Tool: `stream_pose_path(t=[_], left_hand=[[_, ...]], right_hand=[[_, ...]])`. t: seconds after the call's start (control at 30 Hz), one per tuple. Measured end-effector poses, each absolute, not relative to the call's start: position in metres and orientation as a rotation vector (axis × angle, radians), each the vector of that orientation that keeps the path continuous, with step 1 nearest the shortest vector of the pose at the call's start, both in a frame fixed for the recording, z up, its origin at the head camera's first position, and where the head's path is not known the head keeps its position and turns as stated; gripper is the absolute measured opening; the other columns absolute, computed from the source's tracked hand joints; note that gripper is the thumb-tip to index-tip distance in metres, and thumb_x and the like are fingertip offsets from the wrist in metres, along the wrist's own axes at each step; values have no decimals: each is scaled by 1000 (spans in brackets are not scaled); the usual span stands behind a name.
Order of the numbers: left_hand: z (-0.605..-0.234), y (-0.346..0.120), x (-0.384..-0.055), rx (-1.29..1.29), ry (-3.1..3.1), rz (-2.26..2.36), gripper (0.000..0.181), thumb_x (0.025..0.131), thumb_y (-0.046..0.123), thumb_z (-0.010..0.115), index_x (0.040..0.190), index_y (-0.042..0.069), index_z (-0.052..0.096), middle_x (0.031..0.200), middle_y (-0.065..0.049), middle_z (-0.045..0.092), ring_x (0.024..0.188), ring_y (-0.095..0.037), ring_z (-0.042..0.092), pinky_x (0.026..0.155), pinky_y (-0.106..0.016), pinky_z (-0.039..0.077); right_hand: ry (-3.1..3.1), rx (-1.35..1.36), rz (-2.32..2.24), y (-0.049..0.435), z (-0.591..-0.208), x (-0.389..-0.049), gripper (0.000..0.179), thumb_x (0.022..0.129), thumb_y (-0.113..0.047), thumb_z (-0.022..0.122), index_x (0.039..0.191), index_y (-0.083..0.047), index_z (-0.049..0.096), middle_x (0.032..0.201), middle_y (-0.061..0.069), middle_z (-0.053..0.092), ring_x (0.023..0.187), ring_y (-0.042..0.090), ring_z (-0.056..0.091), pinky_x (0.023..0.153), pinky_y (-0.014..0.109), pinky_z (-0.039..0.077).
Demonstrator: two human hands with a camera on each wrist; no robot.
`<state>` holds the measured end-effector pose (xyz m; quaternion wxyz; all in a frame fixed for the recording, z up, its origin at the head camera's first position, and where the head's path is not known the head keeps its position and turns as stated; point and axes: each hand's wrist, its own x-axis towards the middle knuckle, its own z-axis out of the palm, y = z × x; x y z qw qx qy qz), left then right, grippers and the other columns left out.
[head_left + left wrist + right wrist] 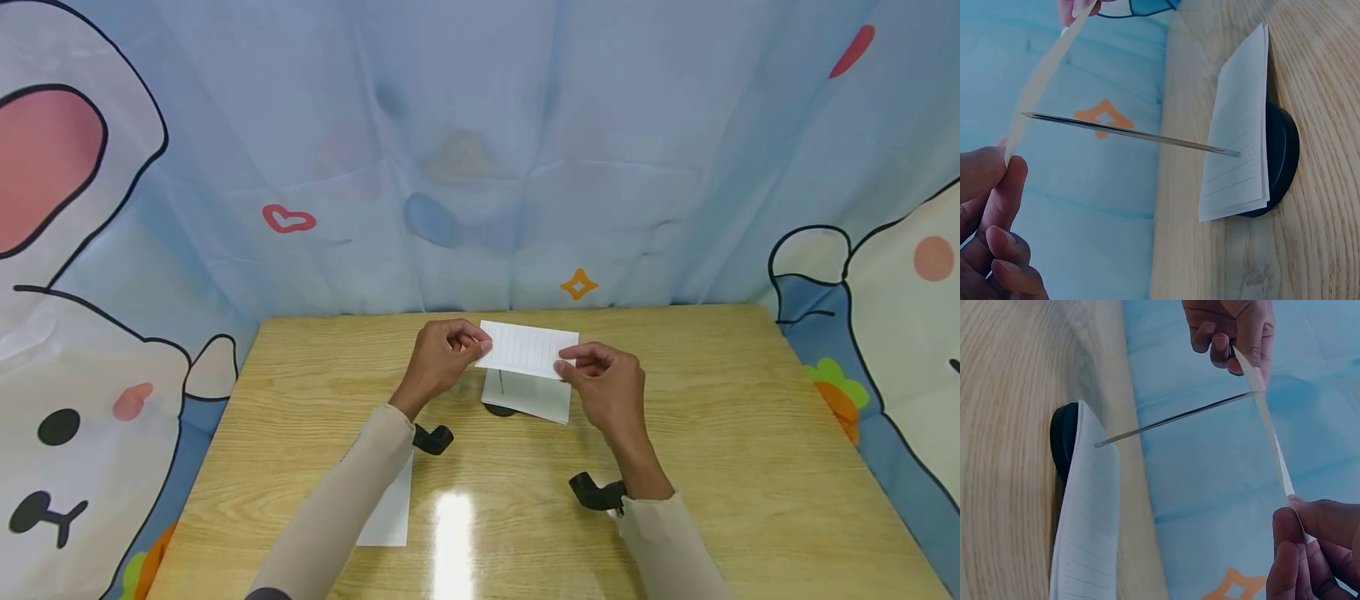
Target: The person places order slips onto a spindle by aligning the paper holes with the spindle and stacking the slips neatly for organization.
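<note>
Between my two hands a small lined paper slip [527, 348] is held level over a bill spike. My left hand [444, 360] pinches its left end between thumb and finger, and my right hand [606, 385] pinches the right end the same way. The metal spike [1135, 134] stands upright, its pointed tip at the underside of the slip; whether it has pierced the paper I cannot tell. Lower on the spike, several lined slips [1238, 134] lie impaled on the round black base [1286, 156].
White paper [390, 512] lies on the wooden table [750, 450] near the left forearm, which partly hides it. Black wrist mounts [596, 492] stick out inward from both sleeves. Behind the table's far edge hangs a light blue printed curtain [637, 208].
</note>
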<state>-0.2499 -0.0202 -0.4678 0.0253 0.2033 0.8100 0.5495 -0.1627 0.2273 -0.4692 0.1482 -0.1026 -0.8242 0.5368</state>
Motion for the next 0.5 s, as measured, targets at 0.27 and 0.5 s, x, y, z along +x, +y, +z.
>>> stream_pose_path(t=[0.27,0.5], left_hand=[[-473,-19,-250,631,2498,1711,5,98,21,80,95,17,81,81,-1,73,66,-15,45,65,-29,39],[-476,-17,-251,646,2511,1705,5,98,21,80,95,17,81,81,-2,73,64,-14,42,64,-28,37]], right_hand=[[-2386,-313,1547,227,-478,-162,11,91,-15,86,101,-9,83,86,14,74,74,25,73,63,24,56],[-2387,-293,1546,227,-481,-159,11,92,-15,85,101,-9,83,85,14,74,78,34,74,62,26,56]])
